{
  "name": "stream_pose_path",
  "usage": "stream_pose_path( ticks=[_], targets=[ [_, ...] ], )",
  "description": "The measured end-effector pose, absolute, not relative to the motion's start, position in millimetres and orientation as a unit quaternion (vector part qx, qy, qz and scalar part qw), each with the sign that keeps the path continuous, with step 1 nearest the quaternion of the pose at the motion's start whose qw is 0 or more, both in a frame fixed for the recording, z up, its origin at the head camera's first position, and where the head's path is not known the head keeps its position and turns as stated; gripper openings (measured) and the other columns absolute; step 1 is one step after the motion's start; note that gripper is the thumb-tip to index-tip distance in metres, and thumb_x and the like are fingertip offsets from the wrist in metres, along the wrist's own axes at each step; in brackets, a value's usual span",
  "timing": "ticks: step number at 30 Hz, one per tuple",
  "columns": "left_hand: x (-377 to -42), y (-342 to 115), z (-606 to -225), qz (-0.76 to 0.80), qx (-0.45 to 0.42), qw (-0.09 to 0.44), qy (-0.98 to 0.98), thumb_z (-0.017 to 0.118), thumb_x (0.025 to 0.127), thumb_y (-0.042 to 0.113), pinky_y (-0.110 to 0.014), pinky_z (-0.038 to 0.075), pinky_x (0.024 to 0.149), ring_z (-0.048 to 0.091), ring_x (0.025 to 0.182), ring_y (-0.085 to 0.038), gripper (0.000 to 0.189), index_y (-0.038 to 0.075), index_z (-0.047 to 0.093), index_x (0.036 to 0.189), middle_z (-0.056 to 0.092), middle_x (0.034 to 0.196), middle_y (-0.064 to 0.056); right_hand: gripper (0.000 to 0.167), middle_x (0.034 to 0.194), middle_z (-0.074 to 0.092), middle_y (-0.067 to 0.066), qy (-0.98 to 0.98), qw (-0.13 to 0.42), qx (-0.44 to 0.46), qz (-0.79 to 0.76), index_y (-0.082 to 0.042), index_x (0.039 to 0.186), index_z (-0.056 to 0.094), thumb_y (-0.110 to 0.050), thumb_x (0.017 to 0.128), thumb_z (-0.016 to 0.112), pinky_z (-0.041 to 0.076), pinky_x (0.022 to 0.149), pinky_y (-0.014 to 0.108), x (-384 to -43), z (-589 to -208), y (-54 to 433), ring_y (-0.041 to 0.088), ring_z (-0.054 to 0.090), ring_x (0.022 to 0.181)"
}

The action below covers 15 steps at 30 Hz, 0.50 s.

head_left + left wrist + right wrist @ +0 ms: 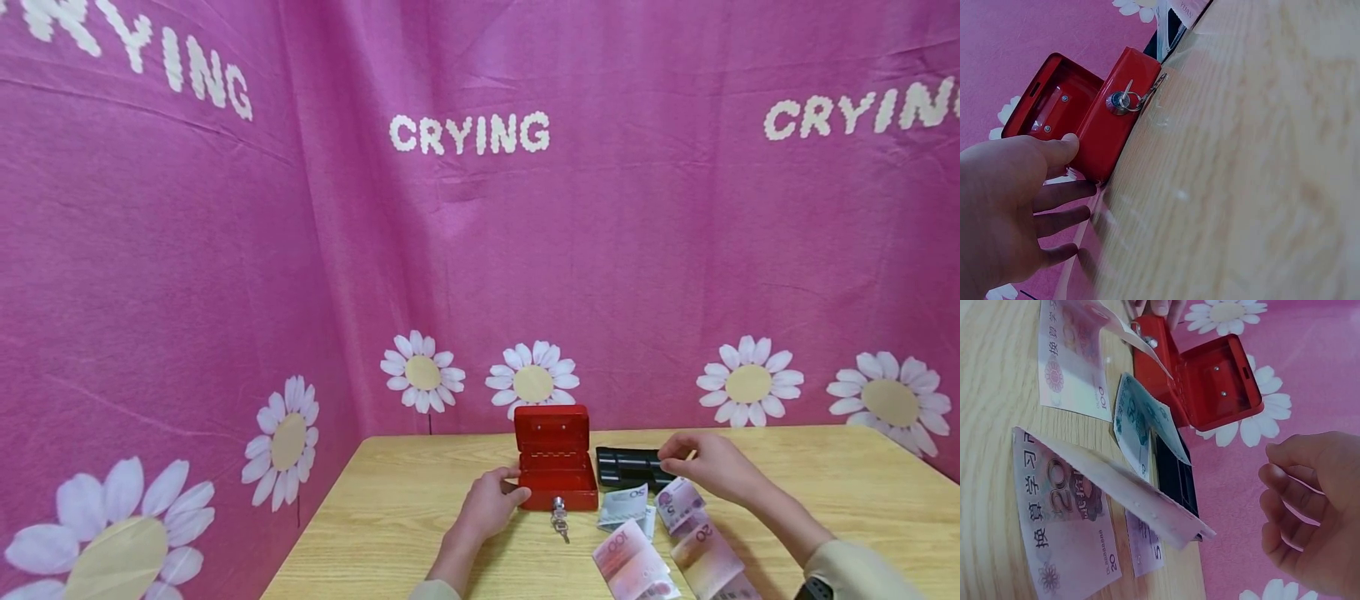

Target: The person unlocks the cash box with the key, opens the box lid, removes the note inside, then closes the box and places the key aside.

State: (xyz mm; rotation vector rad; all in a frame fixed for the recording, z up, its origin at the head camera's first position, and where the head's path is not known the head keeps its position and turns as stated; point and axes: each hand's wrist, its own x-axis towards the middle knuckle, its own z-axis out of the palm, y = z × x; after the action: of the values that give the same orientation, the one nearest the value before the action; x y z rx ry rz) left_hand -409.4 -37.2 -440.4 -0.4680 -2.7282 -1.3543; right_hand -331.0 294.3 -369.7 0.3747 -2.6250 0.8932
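A small red cash box stands on the table with its lid raised. Keys hang from the lock on its front. My left hand is at the box's left side; in the left wrist view its thumb touches the rim and the other fingers extend along the side. To the box's right lies a black compartmented tray. Over that tray's right end is my right hand, its fingers loosely bent, and the right wrist view shows nothing between them.
Folded play banknotes stand in front of the tray: a green 50 note, a 100 note, a purple 5 note and a 20 note. Behind the wooden table hangs a pink flowered cloth.
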Motion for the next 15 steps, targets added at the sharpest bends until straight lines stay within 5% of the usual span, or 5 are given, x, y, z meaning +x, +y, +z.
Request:
stream_pose_path(
  ticks=[15],
  targets=[
    [-411, -37, -441, -0.437, -0.149, 0.027, -0.886, 0.070, 0.093, 0.024, -0.038, 0.054, 0.079, 0.064, 0.088, -0.014, 0.040, 0.004, 0.064, 0.127, 0.072, 0.102, -0.003, 0.019, 0.088, 0.071, 0.008, -0.922, 0.135, 0.113, 0.344, 0.004, 0.099, 0.070, -0.011, 0.087, 0.069, 0.051, 0.066, 0.029, -358, -373, 296, 0.015, 0.061, 0.079]
  ],
)
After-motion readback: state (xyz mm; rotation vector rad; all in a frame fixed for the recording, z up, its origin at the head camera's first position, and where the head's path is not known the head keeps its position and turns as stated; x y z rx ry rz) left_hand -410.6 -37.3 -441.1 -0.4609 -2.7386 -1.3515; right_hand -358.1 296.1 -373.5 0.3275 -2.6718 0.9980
